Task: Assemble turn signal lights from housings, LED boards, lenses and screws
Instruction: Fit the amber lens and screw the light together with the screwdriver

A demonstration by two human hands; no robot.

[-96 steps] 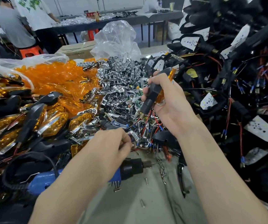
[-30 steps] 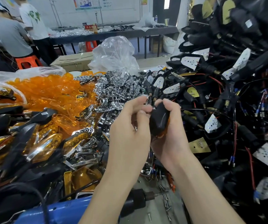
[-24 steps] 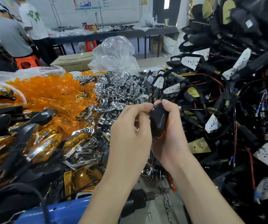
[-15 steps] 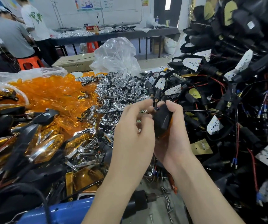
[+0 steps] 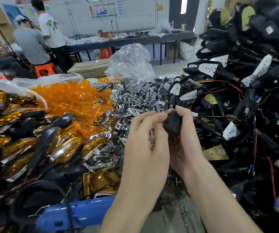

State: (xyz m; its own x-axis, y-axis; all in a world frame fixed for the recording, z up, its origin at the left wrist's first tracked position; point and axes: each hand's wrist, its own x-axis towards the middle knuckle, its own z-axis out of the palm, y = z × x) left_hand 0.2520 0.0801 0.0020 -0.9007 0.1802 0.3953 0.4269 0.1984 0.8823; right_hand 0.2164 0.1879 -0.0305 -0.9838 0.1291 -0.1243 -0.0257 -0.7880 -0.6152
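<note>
My right hand (image 5: 188, 145) grips a black turn signal housing (image 5: 171, 125) upright at chest height in the middle of the view. An amber lens (image 5: 175, 140) shows at the housing's lower edge. My left hand (image 5: 145, 148) is beside it, its thumb and forefinger pinching what looks like a small screw against the housing's upper left edge. The screw itself is mostly hidden by the fingertips. A blue electric screwdriver (image 5: 78, 214) lies on the table below my left forearm.
Loose screws (image 5: 182, 209) lie on the grey table under my wrists. Finished amber lights (image 5: 17, 145) are heaped at left, orange lenses (image 5: 68, 96) and chrome reflectors (image 5: 132, 96) behind. Wired black housings with LED boards (image 5: 236, 98) tower at right. Two people (image 5: 32, 41) work at the back.
My left hand left the screws by the screwdriver and rose to the housing. Both hands have since stayed together, the fingertips shifting slightly on the housing while the view tilted up.
</note>
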